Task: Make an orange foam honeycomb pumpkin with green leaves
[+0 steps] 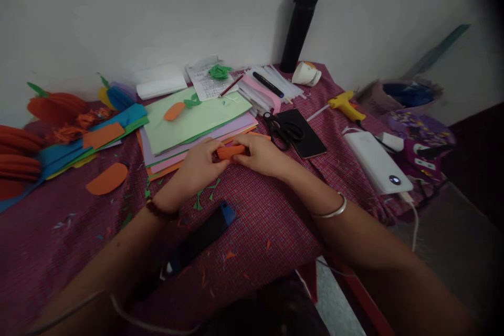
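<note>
Between my two hands is a small folded piece of orange foam sheet [231, 152], pinched at both ends. My left hand [201, 161] closes on its left end with thumb and fingers. On the other end, the fingers of my right hand [258, 155] are wrapped round it. Both hands rest at the front edge of a stack of coloured sheets [197, 123], pale green on top. An orange oval cutout [174, 111] and green leaf cutouts [192, 101] lie on that stack. Another orange oval [107, 178] is on the cloth to the left.
Black scissors [284, 130] lie partly over a dark phone-like slab [303, 136]. Farther right are a yellow glue gun [346, 107] and a white power bank [376, 163]. Finished-looking foam pumpkins [57, 107] stand left. A black bottle [300, 26] and tipped paper cup [306, 74] are behind.
</note>
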A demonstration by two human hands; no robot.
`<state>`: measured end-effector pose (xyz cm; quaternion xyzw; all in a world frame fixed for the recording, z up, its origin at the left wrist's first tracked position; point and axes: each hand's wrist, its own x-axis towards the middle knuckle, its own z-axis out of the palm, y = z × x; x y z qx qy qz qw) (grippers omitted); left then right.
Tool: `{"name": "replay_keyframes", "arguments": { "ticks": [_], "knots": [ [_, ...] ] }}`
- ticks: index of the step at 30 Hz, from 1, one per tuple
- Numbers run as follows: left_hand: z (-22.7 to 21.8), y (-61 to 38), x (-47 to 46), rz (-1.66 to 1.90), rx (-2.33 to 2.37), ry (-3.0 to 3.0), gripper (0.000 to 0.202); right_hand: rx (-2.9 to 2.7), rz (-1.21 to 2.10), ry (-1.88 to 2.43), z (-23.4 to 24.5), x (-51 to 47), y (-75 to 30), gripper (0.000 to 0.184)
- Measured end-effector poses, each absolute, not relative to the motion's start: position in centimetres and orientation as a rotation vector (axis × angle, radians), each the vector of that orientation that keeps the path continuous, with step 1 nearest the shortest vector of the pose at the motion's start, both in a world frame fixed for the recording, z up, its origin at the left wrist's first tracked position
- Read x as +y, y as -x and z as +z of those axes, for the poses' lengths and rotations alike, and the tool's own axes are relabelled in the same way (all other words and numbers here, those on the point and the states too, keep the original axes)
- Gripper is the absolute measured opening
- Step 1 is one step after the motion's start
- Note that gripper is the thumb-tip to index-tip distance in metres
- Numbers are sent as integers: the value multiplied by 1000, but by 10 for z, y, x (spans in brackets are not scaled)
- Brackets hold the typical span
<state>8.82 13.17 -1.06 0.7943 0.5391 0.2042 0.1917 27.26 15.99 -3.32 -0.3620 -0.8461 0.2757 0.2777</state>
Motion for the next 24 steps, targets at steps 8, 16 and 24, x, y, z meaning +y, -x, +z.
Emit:
{"name": "replay_keyframes", "arguments": {
  "ticks": [8,16,24],
  "knots": [
    [-15,-92,123,922,1408,-1747,5,-2203,759,1042,-32,157,-270,14],
    [-30,-93,124,882,1479,-1950,4,-2325,696,1106,-38,158,-269,9],
    [-23,-96,119,995,1427,-1686,9,-2113,975,1013,-35,159,-271,19]
  ]
}}
